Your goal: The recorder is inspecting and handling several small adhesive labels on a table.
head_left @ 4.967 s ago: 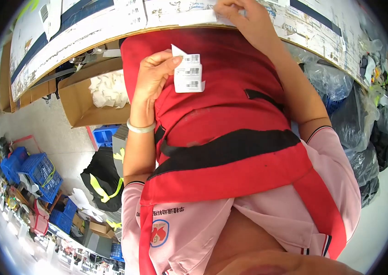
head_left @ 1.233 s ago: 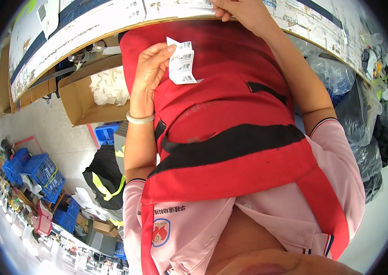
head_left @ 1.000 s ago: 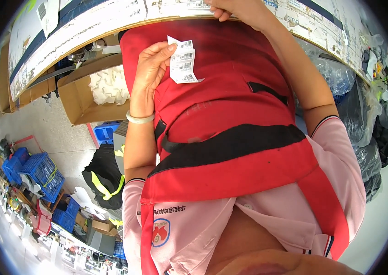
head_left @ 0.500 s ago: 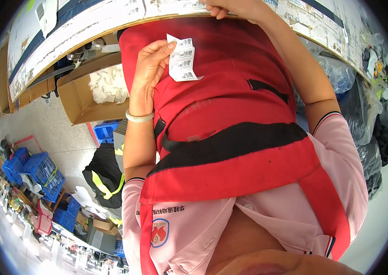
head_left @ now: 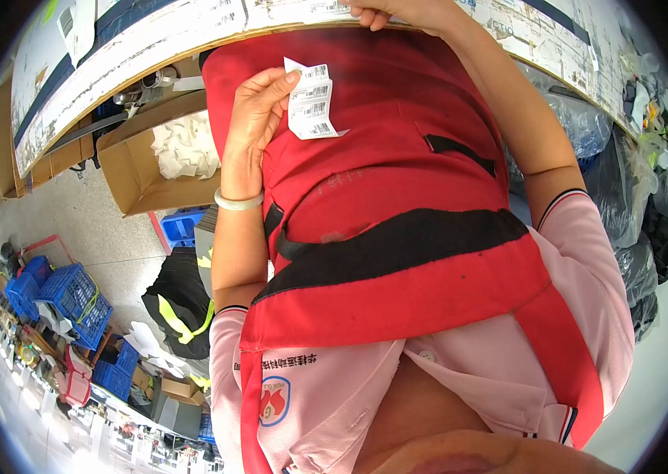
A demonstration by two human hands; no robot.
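Observation:
Pinched between thumb and fingers of my left hand (head_left: 261, 101) is a short strip of white barcode labels (head_left: 312, 107). It hangs folded in front of the red apron (head_left: 397, 126) I wear, below the edge of the worktable (head_left: 168, 59). At the top of the picture, my right hand (head_left: 397, 11) lies at the table's edge with its fingers curled. Part of that hand is cut off by the upper rim, and whatever is in its fingers is hidden. Beside it, a bit of printed label (head_left: 332, 6) shows on the tabletop.
Under the table at left, an open cardboard box (head_left: 132, 170) holds crumpled off-white paper pieces (head_left: 185, 146). Blue crates (head_left: 77, 300) and a black bag-like bundle (head_left: 180, 296) stand on the floor. Clear and dark plastic bags (head_left: 622, 182) are heaped at right.
Almost nothing differs. The left hand with the label strip sits very slightly further left, and the right hand has shifted a little left too.

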